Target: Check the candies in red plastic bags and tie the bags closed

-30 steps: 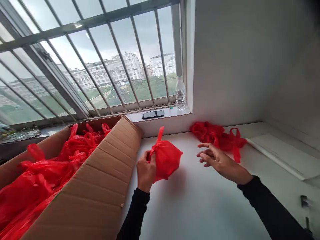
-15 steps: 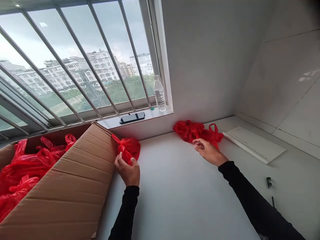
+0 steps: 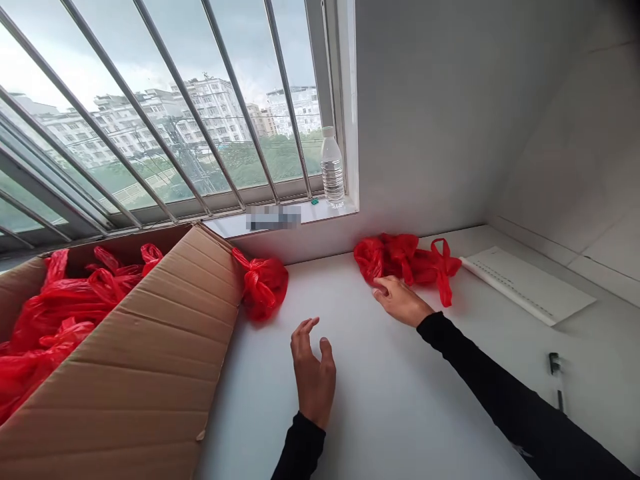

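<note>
Looking down on the white table (image 3: 375,407), we've got both hands in play! Our left hand (image 3: 314,373) is bare of any load, thumb and fingers spread apart in a loose curve above the tabletop. Just beyond it sits the knotted red bag (image 3: 263,287), bundled up next to the near corner of the cardboard box (image 3: 150,353), its tied top leaning toward the cardboard; whether the two touch, we can't tell.

Over on the right, our right hand (image 3: 403,301) is at the front edge of the heap of red bags (image 3: 385,253), by the wall, fingers bent; we can't tell whether they pinch any plastic. One looped handle stands up at the heap's right end, and just beside that lies a white sheet (image 3: 530,283). Nearer us, there's a black-capped pen (image 3: 555,363).

More red bags (image 3: 65,307) crowd the box on our left, and up on the windowsill (image 3: 313,213) a clear bottle (image 3: 332,170) stands upright!
</note>
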`<control>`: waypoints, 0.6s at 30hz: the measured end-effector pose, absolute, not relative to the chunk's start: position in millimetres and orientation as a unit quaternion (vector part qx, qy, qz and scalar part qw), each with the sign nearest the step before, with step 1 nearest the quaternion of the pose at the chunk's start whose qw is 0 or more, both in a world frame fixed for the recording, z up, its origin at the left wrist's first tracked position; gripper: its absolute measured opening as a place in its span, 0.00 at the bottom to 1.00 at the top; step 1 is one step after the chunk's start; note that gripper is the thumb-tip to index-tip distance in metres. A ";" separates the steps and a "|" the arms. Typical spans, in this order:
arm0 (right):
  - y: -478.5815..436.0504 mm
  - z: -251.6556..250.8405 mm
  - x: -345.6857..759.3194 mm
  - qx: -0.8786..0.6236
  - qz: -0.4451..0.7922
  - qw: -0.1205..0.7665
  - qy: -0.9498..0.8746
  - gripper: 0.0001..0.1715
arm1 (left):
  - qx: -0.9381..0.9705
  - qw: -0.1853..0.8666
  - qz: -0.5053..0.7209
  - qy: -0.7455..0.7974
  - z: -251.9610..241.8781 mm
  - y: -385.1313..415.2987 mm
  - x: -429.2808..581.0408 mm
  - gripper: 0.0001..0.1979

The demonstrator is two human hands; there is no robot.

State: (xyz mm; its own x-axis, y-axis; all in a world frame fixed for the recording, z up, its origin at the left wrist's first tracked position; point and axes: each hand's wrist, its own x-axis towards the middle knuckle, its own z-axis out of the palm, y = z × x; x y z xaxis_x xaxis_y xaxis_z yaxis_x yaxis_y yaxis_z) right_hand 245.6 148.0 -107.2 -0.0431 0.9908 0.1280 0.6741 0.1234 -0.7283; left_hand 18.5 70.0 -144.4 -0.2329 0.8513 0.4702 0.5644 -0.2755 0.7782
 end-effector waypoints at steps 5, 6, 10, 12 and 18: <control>45.1 -108.4 210.7 -0.523 0.308 0.309 -0.732 0.23 | 0.599 0.239 0.499 0.578 -141.9 44.0 26.7 0.15; 23.1 -106.9 205.7 -0.498 0.326 0.302 -0.745 0.23 | 0.603 0.256 0.491 0.574 -142.5 37.0 29.2 0.16; -37.3 -96.9 208.8 -0.427 0.359 0.247 -0.792 0.20 | 0.625 0.299 0.452 0.562 -148.2 7.2 36.0 0.18; -44.6 -95.3 219.5 -0.467 0.333 0.272 -0.773 0.19 | 0.635 0.310 0.437 0.556 -150.8 -5.1 36.4 0.15; -29.6 -116.9 237.0 -0.499 0.163 0.277 -0.804 0.27 | 0.680 0.340 0.411 0.503 -144.6 -28.2 34.7 0.12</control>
